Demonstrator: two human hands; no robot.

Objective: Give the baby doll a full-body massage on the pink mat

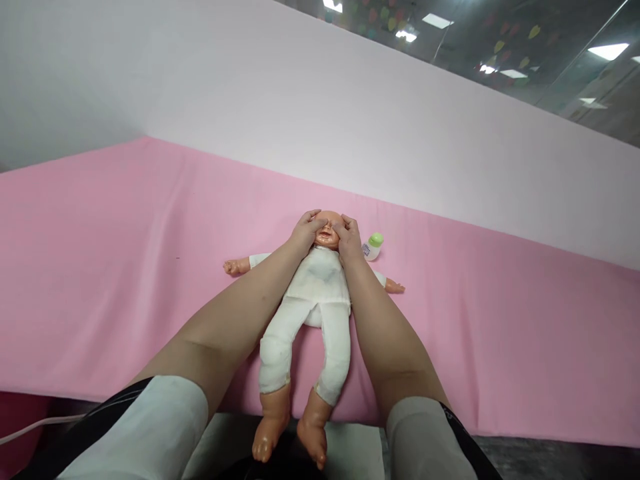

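A baby doll (320, 283) in a white cloth suit lies on its back, its head away from me and its bare feet toward me. My left hand (306, 231) cups one side of the doll's head, the thumb across the eye area. On the other side my right hand (349, 235) does the same, its thumb beside the nose. The thumbs hide the doll's eyes; its mouth shows below them. Both hands have curled fingers along the head. Just right of my right hand lies a small clear bottle (373, 247) with a green cap.
Pink cloth (200, 220) covers the padded surface, with a few folds at the left. A white wall (325, 113) rises behind it, and a glass pane (480, 53) reflecting ceiling lights stands above. The doll's feet reach past the front edge. A white cable (43, 423) runs at lower left.
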